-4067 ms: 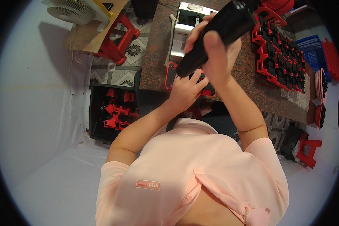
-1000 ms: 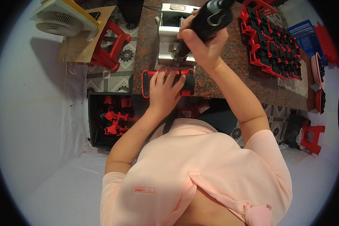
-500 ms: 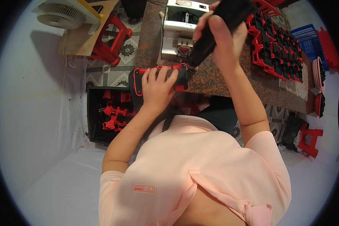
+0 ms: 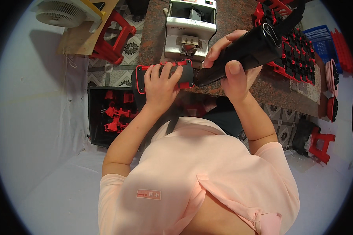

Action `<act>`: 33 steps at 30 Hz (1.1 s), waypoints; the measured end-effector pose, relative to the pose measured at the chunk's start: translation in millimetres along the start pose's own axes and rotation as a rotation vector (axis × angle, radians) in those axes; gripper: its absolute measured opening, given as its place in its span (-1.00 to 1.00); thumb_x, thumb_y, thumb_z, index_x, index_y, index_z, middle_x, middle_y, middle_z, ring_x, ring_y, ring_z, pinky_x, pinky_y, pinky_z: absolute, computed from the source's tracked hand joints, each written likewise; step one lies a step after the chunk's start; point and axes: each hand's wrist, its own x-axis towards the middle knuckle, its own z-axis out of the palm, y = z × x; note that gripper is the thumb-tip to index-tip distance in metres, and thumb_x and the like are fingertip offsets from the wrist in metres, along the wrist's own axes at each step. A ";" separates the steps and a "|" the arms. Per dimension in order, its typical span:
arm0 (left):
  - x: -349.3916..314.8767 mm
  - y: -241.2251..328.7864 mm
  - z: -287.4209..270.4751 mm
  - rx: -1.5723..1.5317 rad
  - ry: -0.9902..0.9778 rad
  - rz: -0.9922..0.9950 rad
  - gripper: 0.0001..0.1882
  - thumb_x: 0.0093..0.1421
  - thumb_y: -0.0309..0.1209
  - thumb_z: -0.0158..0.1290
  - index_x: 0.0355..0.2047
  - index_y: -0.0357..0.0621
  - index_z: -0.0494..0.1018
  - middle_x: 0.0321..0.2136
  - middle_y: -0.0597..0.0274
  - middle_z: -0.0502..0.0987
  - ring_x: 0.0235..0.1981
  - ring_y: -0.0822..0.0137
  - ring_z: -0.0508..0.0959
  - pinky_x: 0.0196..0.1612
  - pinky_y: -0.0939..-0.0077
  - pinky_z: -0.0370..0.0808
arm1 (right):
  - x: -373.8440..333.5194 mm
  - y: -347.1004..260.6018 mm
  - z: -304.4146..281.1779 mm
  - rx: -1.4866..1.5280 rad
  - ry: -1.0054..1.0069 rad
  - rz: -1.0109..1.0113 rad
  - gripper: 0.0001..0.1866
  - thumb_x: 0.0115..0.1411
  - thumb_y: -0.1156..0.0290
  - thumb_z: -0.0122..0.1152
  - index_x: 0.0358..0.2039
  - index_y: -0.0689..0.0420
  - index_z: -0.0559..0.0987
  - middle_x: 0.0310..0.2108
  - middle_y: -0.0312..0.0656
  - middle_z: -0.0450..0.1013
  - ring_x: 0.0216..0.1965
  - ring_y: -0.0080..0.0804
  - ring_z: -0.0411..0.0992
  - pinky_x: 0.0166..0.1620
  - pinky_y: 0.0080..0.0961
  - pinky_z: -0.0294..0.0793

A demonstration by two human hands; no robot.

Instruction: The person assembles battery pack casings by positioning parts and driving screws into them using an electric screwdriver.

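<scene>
My left hand [image 4: 161,88] lies over a black plastic housing with red edges [image 4: 188,73], its fingers bent across the top and gripping it at the table's front edge. Wrapped in my right hand [image 4: 240,76] is a black electric screwdriver [image 4: 249,53], tilted, with a wire hanging loop and a cord at its upper end. The tool's narrow tip points down at the housing's right end; whether it touches is hard to see. Just beyond the housing stands a white and silver screw feeder [image 4: 190,31].
Several black and red parts [image 4: 298,58] sit in rows on the speckled table [image 4: 223,87] at the right. A black bin [image 4: 96,135] with red pieces is at the lower left. Red stools [image 4: 119,37], a fan [image 4: 60,15] and a blue basket [image 4: 317,37] stand around.
The screwdriver has swung lower and toward me, its tip shifting from the screw feeder's front to the housing's right end. The housing and left hand have moved slightly left and away.
</scene>
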 end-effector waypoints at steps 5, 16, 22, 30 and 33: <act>-1.1 -0.3 0.9 -0.015 -0.005 -0.009 -0.35 -0.21 -0.37 0.34 0.00 0.10 0.46 -0.02 0.20 0.42 -0.01 0.05 0.38 0.14 0.03 0.27 | -2.3 4.6 2.5 -0.028 -0.001 0.000 -0.36 0.13 0.03 0.34 -0.03 0.24 0.28 -0.47 -0.05 0.44 -0.50 -0.35 0.47 -0.41 -0.47 0.54; -2.3 -3.8 4.9 0.005 0.016 0.002 -0.25 -0.29 -0.33 0.40 0.02 0.11 0.46 -0.02 0.23 0.41 0.00 0.06 0.37 0.12 0.02 0.29 | 2.1 3.3 0.2 0.201 0.026 -0.039 -0.49 0.17 0.28 0.32 -0.04 0.31 0.31 -0.48 -0.11 0.48 -0.48 -0.46 0.45 -0.38 -0.56 0.44; -1.7 -3.0 2.8 -0.002 -0.002 -0.001 -0.27 -0.28 -0.33 0.39 0.02 0.12 0.46 -0.02 0.22 0.40 0.00 0.05 0.38 0.13 0.02 0.28 | 3.2 4.1 0.9 0.224 0.209 0.076 -0.61 0.26 0.33 0.17 -0.06 0.29 0.29 -0.50 -0.10 0.48 -0.52 -0.41 0.47 -0.42 -0.51 0.50; -1.2 -2.4 3.7 -0.002 0.013 0.005 -0.27 -0.28 -0.33 0.39 0.02 0.11 0.46 -0.02 0.22 0.40 0.00 0.06 0.37 0.11 0.03 0.29 | 5.5 13.5 -10.9 0.161 0.303 0.124 -0.68 0.29 0.33 0.08 -0.10 0.29 0.29 -0.51 -0.08 0.48 -0.56 -0.41 0.47 -0.44 -0.51 0.50; -0.4 -1.8 2.7 -0.023 -0.012 -0.008 -0.33 -0.21 -0.35 0.35 0.01 0.12 0.44 -0.01 0.20 0.41 0.00 0.05 0.38 0.15 0.00 0.27 | 5.7 17.7 -14.1 0.090 0.309 0.185 -0.63 0.31 0.19 0.07 -0.07 0.21 0.33 -0.46 -0.06 0.42 -0.50 -0.32 0.43 -0.43 -0.37 0.52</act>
